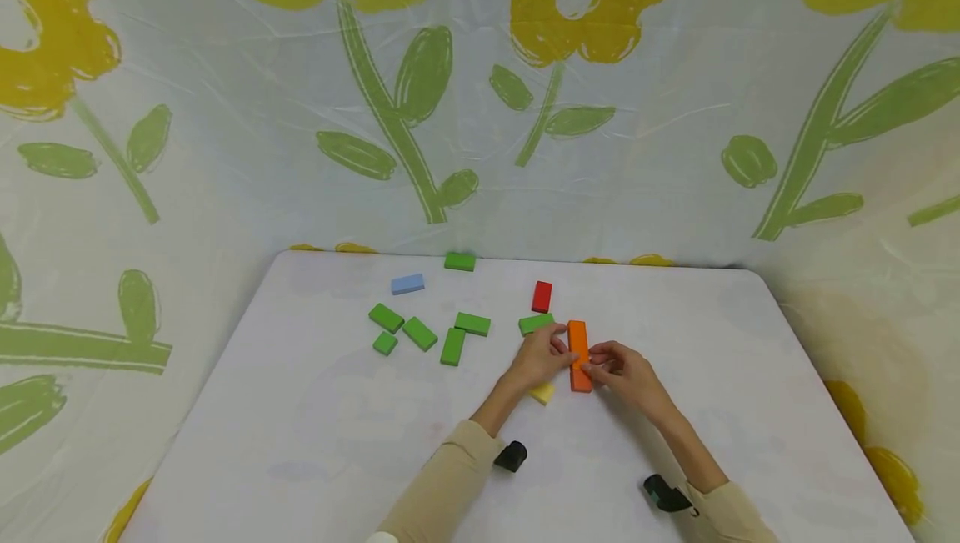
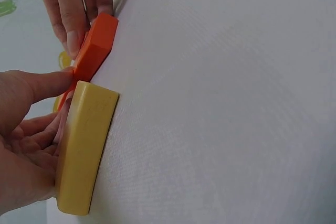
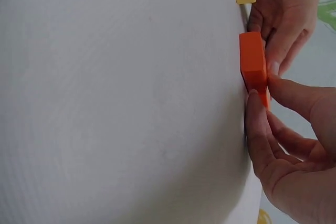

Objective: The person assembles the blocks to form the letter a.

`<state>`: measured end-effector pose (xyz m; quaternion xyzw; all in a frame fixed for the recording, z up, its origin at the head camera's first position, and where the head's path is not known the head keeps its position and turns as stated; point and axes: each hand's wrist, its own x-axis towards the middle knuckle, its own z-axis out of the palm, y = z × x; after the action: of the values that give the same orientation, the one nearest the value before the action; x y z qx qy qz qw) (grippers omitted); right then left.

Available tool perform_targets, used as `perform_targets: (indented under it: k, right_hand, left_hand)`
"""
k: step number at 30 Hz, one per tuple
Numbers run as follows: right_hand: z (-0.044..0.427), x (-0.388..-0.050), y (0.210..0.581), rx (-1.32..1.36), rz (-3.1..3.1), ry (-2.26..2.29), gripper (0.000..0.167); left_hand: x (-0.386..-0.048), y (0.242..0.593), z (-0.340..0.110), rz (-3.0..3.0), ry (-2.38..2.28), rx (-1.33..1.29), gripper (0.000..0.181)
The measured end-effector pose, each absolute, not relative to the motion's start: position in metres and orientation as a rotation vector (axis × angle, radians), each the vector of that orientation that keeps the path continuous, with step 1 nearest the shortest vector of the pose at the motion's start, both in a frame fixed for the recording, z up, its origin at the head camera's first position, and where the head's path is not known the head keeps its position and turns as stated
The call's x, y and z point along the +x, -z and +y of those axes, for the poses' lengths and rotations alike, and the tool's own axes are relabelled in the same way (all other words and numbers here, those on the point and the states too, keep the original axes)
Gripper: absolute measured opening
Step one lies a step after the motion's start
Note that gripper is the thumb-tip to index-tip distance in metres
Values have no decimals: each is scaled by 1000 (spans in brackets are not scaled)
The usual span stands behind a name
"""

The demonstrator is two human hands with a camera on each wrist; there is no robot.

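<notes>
Two orange blocks lie end to end, a longer-looking far orange block [image 1: 577,336] and a darker near orange block [image 1: 581,382]. My right hand [image 1: 632,378] pinches at the near orange block [image 3: 253,53], thumb and forefinger around its edge close to the joint. From the other side my left hand [image 1: 538,357] reaches in; its fairly straight thumb [image 2: 50,85] touches the orange blocks near the joint, other fingers loosely bent beside them. A yellow block [image 2: 86,150] lies by the left hand, partly covered by it in the head view.
Beyond the left hand lie a green block [image 1: 536,324] and a red block [image 1: 542,297]. Several green blocks [image 1: 420,334] and a blue block [image 1: 407,284] are spread to the left on the white table [image 1: 300,434]. A flowered cloth [image 1: 247,151] hangs around the table.
</notes>
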<state>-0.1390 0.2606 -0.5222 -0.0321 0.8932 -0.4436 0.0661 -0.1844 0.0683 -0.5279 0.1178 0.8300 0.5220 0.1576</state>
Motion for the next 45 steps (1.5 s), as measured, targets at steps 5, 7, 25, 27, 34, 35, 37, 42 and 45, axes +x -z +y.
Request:
perform_targets:
  k: [5, 7, 25, 27, 34, 35, 37, 42, 45]
  right_hand:
    - [260, -139, 524, -72, 2711, 1345, 35]
    - [260, -139, 523, -52, 2709, 1345, 34]
    - [260, -141, 525, -75, 2697, 1353, 35]
    - [260, -140, 524, -52, 2693, 1348, 35]
    - [257, -140, 520, -8, 2686, 1348, 34]
    - [257, -140, 520, -6, 2687, 1345, 35]
    - [258, -140, 521, -1, 2687, 1343, 35]
    - [259, -140, 522, 2, 2681, 1343, 37]
    - [258, -141, 522, 7, 2676, 1345, 37]
  left_hand:
    - [-183, 528, 70, 2377, -1493, 334, 51]
    - [-183, 528, 70, 2376, -1495, 334, 51]
    - [-183, 526, 65, 2409, -1451, 389, 48]
    - [-183, 524, 63, 2427, -1432, 395, 45]
    - [-189, 515, 49, 2521, -1440, 454, 36]
    - [-190, 514, 46, 2534, -1445, 467, 35]
    - [-192, 513, 42, 2556, -1457, 483, 33]
    - [-198, 510, 32, 2604, -1468, 485, 31]
    - [-202, 511, 30, 2641, -1451, 483, 32]
